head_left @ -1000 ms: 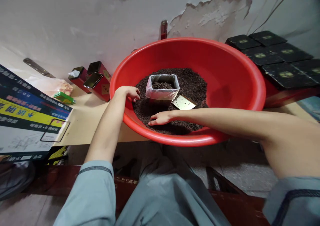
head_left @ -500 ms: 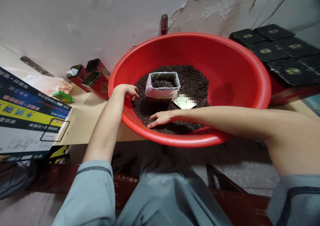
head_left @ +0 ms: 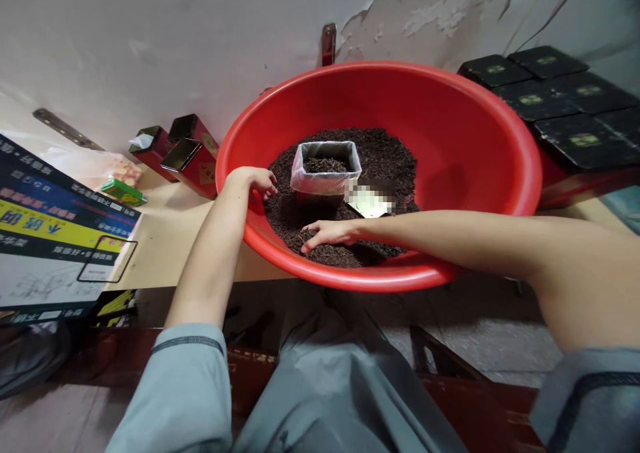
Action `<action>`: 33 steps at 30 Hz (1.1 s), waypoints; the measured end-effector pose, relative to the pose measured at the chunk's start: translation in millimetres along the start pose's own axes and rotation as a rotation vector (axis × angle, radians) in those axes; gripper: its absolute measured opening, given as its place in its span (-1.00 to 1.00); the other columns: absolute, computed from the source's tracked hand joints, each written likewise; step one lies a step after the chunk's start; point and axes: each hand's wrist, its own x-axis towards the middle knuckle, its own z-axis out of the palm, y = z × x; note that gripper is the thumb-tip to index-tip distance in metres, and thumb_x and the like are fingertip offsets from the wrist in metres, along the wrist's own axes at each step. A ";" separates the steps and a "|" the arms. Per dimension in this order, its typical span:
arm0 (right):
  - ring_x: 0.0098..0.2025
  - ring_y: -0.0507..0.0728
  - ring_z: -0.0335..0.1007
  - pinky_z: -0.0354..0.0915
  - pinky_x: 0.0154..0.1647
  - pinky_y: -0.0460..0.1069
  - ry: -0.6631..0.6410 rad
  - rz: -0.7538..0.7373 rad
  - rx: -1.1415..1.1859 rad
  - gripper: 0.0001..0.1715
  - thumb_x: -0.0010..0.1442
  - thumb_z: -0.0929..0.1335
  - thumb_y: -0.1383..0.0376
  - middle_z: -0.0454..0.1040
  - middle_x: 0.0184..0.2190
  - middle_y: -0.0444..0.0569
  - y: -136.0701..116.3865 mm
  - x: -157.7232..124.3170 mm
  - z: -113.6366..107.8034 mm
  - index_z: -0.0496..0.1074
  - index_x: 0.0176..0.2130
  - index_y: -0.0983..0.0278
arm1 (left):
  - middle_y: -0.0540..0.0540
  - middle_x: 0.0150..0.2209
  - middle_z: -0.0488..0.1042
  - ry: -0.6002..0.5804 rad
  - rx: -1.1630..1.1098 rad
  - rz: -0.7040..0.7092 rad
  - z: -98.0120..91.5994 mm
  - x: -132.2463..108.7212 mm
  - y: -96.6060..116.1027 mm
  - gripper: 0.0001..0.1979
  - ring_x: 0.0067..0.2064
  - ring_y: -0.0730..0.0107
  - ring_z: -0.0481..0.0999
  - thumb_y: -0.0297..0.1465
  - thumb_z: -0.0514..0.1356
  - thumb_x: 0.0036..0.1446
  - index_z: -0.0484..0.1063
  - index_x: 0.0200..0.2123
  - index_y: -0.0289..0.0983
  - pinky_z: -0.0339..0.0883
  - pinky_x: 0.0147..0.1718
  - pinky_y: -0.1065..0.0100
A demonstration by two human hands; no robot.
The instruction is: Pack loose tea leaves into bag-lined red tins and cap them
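A large red plastic basin (head_left: 465, 153) holds a bed of loose dark tea leaves (head_left: 387, 156). In the leaves stands a rectangular tin with a clear plastic liner (head_left: 326, 181) folded over its rim; leaves show inside it. My right hand (head_left: 333, 233) is down in the leaves in front of the tin, fingers and thumb curved around some of them. My left hand (head_left: 260, 181) hangs over the basin's left rim, its fingers loosely bent and apart, with nothing in them, left of the tin. A pale card (head_left: 370, 203), partly blurred, lies right of the tin.
Several red tins (head_left: 193, 163) stand left of the basin on the pale tabletop (head_left: 160, 256). A printed box (head_left: 55, 239), a small green box (head_left: 124, 191) and a plastic bag (head_left: 107, 166) are farther left. Black-lidded tins (head_left: 543, 99) stand at the right by the wall.
My right hand has drawn slightly right, its spread fingers now curved around some tea leaves. My left hand has barely moved. The view has shifted very slightly.
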 end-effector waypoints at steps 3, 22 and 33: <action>-0.18 0.19 0.62 0.52 -0.01 0.08 -0.097 0.050 0.213 -0.56 -0.18 0.59 0.19 0.68 -0.28 -0.11 -5.3 -0.5 -4.4 0.56 -0.24 0.22 | -0.30 0.11 0.62 0.018 0.023 0.001 0.6 1.9 -1.8 -0.43 0.02 0.16 0.69 -0.36 0.24 0.34 0.32 0.37 -0.27 0.57 -0.19 0.42; -0.42 0.16 0.52 0.52 -0.30 0.09 0.297 0.025 -0.076 -0.62 -0.08 0.61 0.12 0.55 -0.47 -0.10 -122.7 -72.9 -70.4 0.46 -0.36 0.19 | -0.26 -0.16 0.68 0.041 0.056 0.094 0.1 5.6 -1.2 -0.43 -0.10 0.10 0.70 -0.35 0.27 0.25 0.41 0.32 -0.32 0.59 -0.19 0.32; -0.25 0.26 0.60 0.56 -0.10 0.19 0.759 -0.223 -0.296 -0.78 0.05 0.57 0.22 0.62 -0.37 -0.03 -130.7 -33.3 -107.2 0.53 -0.32 0.20 | -0.25 -0.26 0.69 0.072 0.024 0.140 2.4 8.5 -3.4 -0.43 -0.11 -0.01 0.71 -0.28 0.40 0.10 0.55 0.19 -0.28 0.56 -0.14 0.21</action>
